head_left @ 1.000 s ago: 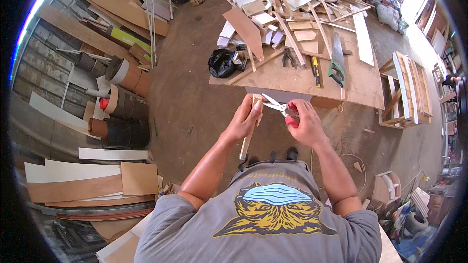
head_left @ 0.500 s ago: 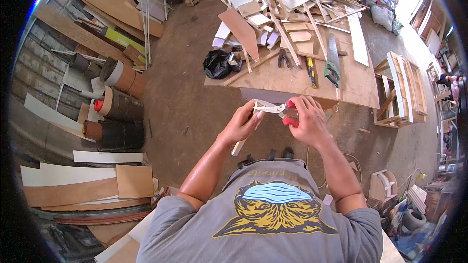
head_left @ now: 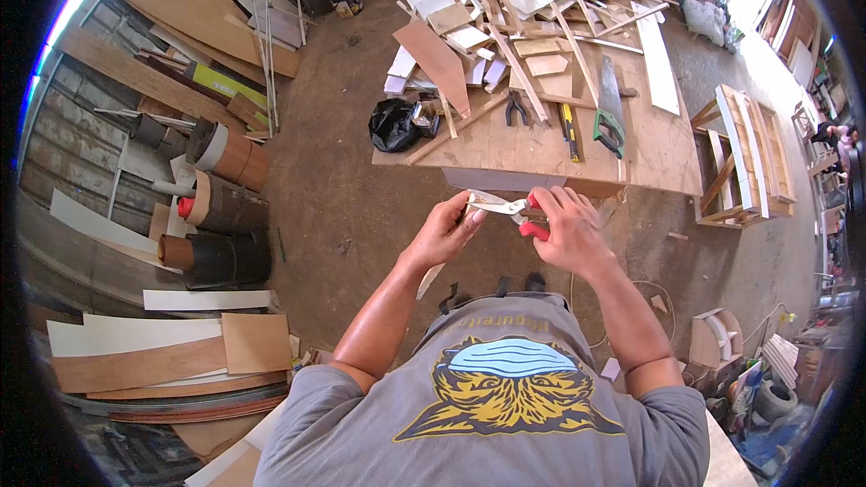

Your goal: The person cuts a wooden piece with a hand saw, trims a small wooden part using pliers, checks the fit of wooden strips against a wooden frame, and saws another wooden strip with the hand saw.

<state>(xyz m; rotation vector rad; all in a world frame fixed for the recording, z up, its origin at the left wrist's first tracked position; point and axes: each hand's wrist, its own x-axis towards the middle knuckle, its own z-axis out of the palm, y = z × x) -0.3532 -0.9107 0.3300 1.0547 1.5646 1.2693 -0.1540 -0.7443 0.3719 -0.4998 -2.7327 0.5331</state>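
My left hand [head_left: 446, 231] is closed round a narrow pale strip, apparently wood [head_left: 431, 280], whose lower end sticks out below the palm toward my body. Its upper end shows between thumb and fingers. In my right hand [head_left: 575, 233] is a pair of red-handled snips [head_left: 505, 206], fingers wrapped about the grips. The silver blades point left and reach the strip's upper end at my left fingertips. From this angle I cannot tell whether they bite into it.
Ahead stands a worktable [head_left: 505, 155] heaped with wood offcuts [head_left: 505, 27]. Near its front edge lie a handsaw [head_left: 610, 113], dark pliers [head_left: 515, 110], a yellow-black tool [head_left: 569, 133] and a black plastic bag [head_left: 394, 124]. A wooden frame [head_left: 744, 158] stands right; rolls [head_left: 230, 200] and boards line the left.
The strip has turned in my left hand, so its lower end now looks thinner and sits further left. The snips have shifted slightly left and down. The camera view has moved a little.
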